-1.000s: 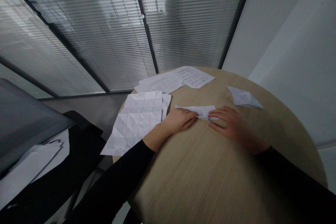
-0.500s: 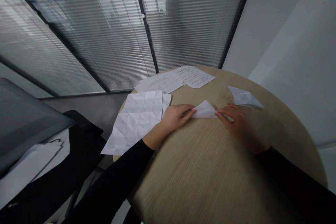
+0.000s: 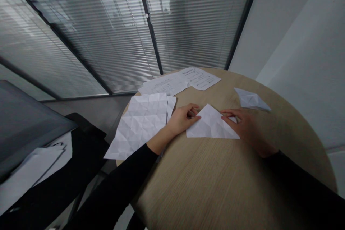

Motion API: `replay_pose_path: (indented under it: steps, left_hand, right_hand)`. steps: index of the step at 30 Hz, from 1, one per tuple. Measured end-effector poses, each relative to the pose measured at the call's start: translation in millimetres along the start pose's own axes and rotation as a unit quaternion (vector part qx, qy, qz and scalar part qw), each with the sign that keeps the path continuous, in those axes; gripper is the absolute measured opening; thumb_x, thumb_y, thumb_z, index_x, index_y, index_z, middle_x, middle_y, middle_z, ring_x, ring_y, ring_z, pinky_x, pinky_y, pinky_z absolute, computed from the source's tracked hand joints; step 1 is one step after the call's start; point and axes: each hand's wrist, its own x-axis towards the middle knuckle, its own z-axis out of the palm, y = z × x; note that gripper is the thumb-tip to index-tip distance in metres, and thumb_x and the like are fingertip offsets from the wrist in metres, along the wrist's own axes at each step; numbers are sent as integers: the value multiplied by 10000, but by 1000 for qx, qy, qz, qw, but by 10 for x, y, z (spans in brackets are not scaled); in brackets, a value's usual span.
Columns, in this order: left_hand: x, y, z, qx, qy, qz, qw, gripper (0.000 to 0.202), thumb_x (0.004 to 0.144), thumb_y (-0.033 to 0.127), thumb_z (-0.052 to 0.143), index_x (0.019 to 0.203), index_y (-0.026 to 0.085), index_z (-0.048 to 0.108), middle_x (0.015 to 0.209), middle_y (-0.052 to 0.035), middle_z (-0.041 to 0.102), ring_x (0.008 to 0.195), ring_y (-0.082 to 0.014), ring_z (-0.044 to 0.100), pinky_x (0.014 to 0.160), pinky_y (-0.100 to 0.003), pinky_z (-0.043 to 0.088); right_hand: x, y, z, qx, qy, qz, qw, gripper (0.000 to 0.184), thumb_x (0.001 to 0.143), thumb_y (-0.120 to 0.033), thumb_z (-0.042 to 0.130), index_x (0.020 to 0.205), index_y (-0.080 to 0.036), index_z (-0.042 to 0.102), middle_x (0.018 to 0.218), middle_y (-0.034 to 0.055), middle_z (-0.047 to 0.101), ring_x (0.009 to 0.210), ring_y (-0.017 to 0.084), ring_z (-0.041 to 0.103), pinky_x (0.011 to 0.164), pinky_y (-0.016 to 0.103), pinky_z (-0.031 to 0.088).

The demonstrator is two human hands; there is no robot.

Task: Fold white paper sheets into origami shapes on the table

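Note:
A white sheet of paper (image 3: 210, 125), folded into a triangle with creases across it, lies on the round wooden table with its peak pointing away from me. My left hand (image 3: 184, 118) pinches the triangle's left sloping edge between thumb and curled fingers. On the opposite slope, my right hand (image 3: 241, 124) has its thumb and fingers closed on the edge. A small part of the paper shows behind the right thumb. Beyond my right hand lies another folded white paper piece (image 3: 251, 100), touched by neither hand.
Creased white sheets (image 3: 142, 122) lie left of my left hand, overhanging the table edge. Printed sheets (image 3: 201, 78) rest at the table's (image 3: 194, 179) far side. A grey-backed chair (image 3: 32, 125) with papers (image 3: 35, 165) stands at left. Glass with blinds (image 3: 188, 36) rises behind.
The triangle between my hands has become larger, its lower edge now nearer to me, as a folded part has been opened out. Both hands have stayed in nearly the same place.

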Motion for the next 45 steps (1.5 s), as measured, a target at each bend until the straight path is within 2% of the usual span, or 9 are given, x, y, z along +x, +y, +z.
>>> replay_pose_path:
  steps: [3,9,12,15,22,26,30,38,45]
  left_hand:
    - [-13,-19,-2,83,-33,29,996,382,1014,259,848,1378,187,753,1190,-92,840,950,-203,781,877,-363,647]
    - [8,11,-48,196,-52,103,974,301,1082,319,782,1364,211,779,1279,-115,838,1161,-289,798,1070,-486,630]
    - [12,36,-73,218,-93,158,959,251,1143,295,672,1348,223,797,1333,-115,842,1276,-294,788,1111,-481,599]
    - [1,74,-91,234,-137,186,944,268,1158,249,591,1304,227,814,1284,-99,860,1251,-271,802,1068,-442,587]
    - [-19,129,-128,281,-120,170,937,298,1139,366,636,1292,200,831,1256,-122,864,1206,-306,813,1084,-486,588]
    - [-14,84,-107,269,-98,159,945,327,1168,425,636,1305,216,846,1384,-138,839,1305,-329,785,1165,-536,576]
    - [-9,45,-79,293,-81,132,944,341,1151,452,688,1334,212,848,1433,-163,797,1295,-356,755,1154,-565,588]
    - [-7,-19,-38,287,-73,112,949,308,1194,340,616,1397,190,793,1547,-167,763,1332,-324,779,1165,-538,637]
    - [-80,63,-10,264,-78,107,955,810,1008,780,831,1534,174,718,1644,-232,705,1489,-427,713,1294,-627,552]
  right_hand:
    - [5,41,4,-44,-39,-25,998,245,1036,-443,761,1191,-312,898,978,73,896,958,358,836,913,552,668]
    - [20,47,-24,-87,-66,-62,992,221,1030,-393,756,1199,-307,870,1009,77,885,981,365,815,963,566,634]
    - [24,35,-21,-91,-77,-84,989,190,1048,-371,743,1181,-292,855,1051,77,888,1006,364,813,991,571,627]
    - [25,5,-19,-99,-88,-105,986,150,1074,-334,714,1135,-303,847,1100,79,894,1045,360,818,999,560,626]
    - [42,-112,-75,-102,-121,-144,977,152,1080,-285,716,968,-315,814,958,76,849,932,333,794,976,544,629]
    - [48,-204,-106,-56,-136,-165,975,177,1072,-280,729,920,-327,807,926,59,828,926,322,783,1045,572,625]
    - [31,-269,-117,-5,-147,-186,972,155,1021,-220,744,1051,-322,856,1112,75,862,1081,332,799,1028,575,644]
    - [-28,-281,-131,50,-208,-223,951,491,916,-161,758,1359,-358,841,1422,57,853,1308,344,811,1259,667,555]
    - [-14,-331,-160,42,-226,-231,945,505,956,-397,933,1446,-369,817,1485,94,832,1364,372,790,1243,658,575]
